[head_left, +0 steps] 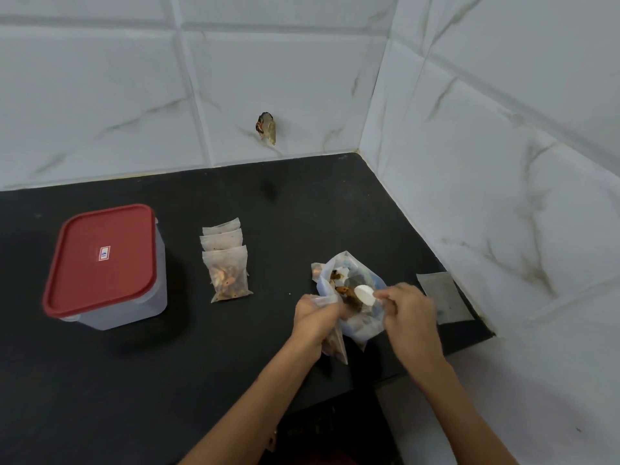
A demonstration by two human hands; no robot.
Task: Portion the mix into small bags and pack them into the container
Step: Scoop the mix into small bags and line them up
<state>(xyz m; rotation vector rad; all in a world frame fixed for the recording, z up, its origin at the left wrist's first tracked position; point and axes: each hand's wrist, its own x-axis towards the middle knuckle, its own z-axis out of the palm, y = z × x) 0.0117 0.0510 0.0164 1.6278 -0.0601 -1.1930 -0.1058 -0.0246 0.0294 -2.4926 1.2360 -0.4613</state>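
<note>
On the black bench (167,380), near its right corner: left hand (317,315) clamped on a small bag (335,344), right hand (407,310) gripping a white spoon (365,294) over the open mix bag (352,290). Further left, three filled bags (226,263) overlapping, then red-lidded container (104,263), closed. Flat empty bags (443,297) beside right hand.

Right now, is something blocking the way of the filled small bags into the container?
Yes. The red lid sits closed on the container, so the filled bags lying to its right cannot go in. The countertop between them shows nothing else.
</note>
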